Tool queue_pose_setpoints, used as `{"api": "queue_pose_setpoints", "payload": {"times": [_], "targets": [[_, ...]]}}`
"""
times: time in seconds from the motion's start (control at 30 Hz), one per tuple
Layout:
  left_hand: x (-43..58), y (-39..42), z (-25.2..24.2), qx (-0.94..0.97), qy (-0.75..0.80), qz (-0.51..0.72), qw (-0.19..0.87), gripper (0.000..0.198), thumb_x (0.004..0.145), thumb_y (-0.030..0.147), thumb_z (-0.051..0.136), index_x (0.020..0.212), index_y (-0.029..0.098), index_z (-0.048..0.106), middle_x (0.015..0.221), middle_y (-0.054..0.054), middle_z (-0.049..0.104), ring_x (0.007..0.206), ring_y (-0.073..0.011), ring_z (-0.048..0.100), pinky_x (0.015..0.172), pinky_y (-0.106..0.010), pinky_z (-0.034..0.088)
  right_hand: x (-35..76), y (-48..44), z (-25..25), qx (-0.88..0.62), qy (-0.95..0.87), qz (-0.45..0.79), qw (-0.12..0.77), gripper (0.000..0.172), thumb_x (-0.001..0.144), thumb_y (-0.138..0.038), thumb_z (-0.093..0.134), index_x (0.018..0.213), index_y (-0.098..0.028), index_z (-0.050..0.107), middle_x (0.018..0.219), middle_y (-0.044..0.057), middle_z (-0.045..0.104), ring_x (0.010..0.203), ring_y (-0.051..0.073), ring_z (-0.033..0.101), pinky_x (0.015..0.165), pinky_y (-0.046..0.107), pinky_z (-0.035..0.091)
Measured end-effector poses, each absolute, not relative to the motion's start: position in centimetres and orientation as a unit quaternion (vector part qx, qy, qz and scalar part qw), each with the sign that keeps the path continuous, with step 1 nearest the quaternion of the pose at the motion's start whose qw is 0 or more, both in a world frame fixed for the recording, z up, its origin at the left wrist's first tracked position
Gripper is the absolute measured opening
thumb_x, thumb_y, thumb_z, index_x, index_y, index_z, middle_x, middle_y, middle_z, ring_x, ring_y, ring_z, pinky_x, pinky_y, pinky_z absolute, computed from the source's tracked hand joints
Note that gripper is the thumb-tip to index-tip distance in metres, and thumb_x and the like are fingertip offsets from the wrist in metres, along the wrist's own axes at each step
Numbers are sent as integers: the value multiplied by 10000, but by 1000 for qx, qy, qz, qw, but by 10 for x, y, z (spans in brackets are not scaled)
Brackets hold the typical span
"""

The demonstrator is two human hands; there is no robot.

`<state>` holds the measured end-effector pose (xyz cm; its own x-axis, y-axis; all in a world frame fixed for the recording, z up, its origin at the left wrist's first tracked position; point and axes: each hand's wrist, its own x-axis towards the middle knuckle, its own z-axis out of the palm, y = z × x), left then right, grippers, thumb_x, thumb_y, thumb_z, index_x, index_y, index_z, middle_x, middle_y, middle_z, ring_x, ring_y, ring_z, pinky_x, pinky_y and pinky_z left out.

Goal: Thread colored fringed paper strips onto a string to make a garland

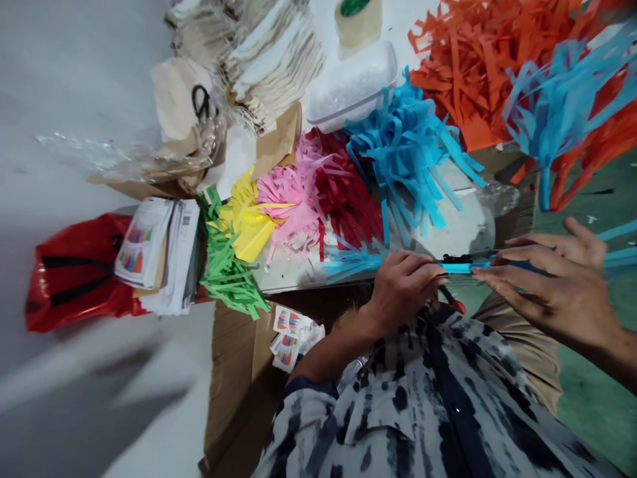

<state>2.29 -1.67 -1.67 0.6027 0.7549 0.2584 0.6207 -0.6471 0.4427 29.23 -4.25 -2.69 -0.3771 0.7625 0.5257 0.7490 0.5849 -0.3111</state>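
My left hand (401, 287) is closed round one end of a bundle of blue paper strips (460, 267), with a fan of blue strip ends (348, 260) sticking out to its left. My right hand (552, 279) lies along the same bundle further right, fingers stretched out and pressed against the strips. A dark clip or band (456, 258) sits on the bundle between the two hands. Both hands are above my lap, over a black-and-white patterned shirt (438, 398).
Piles of cut paper strips lie ahead: green (226, 265), yellow (249, 219), pink (293, 192), red (348, 192), blue (403, 146), orange (478, 66). A white plastic container (351, 86), a tape roll (358, 20), scissors (202, 103), printed label packs (159, 252) and a red bag (74, 272) lie around.
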Motion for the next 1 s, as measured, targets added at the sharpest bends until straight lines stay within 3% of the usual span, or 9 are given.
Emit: {"api": "queue_pose_setpoints", "payload": {"times": [0.2, 0.37, 0.7, 0.9, 1.0], "targets": [[22, -1, -3, 875, 390, 182, 220, 273, 1052, 407, 589, 997, 187, 741, 1006, -60, 743, 964, -181, 623, 870, -308, 476, 282, -40, -20, -500, -800, 53, 329, 116, 971, -355, 711, 935, -258, 762, 1020, 75, 681, 1111, 336, 641, 1188, 701, 346], [19, 2, 5, 865, 438, 161, 184, 308, 1051, 461, 580, 963, 195, 706, 1004, -51, 732, 978, -220, 600, 863, -364, 435, 274, -42, -14, -557, -771, 82, 297, 260, 987, -461, 639, 919, -236, 750, 1097, 116, 647, 1196, 390, 616, 1183, 694, 349], [24, -4, 13, 817, 511, 167, 206, 180, 982, 372, 690, 895, 216, 673, 1040, -43, 680, 1010, -219, 569, 884, -390, 410, 267, -38, -11, -606, -757, 87, 228, 378, 989, -552, 522, 850, -242, 687, 1153, 123, 662, 1278, 446, 551, 1138, 745, 336], [28, -6, 18, 812, 528, 152, 196, 143, 953, 317, 707, 884, 217, 633, 1044, -39, 671, 998, -219, 573, 865, -385, 426, 258, -40, -5, -622, -755, 46, 202, 367, 964, -521, 488, 854, -210, 650, 1140, 147, 639, 1254, 465, 557, 1095, 758, 388], [19, -7, 17, 805, 539, 168, 183, 67, 948, 259, 697, 968, 211, 655, 1077, -53, 678, 1013, -222, 583, 903, -382, 456, 260, -46, -15, -614, -750, 29, 246, 309, 978, -461, 524, 962, -198, 686, 1101, 128, 655, 1219, 426, 603, 1133, 737, 374]]}}
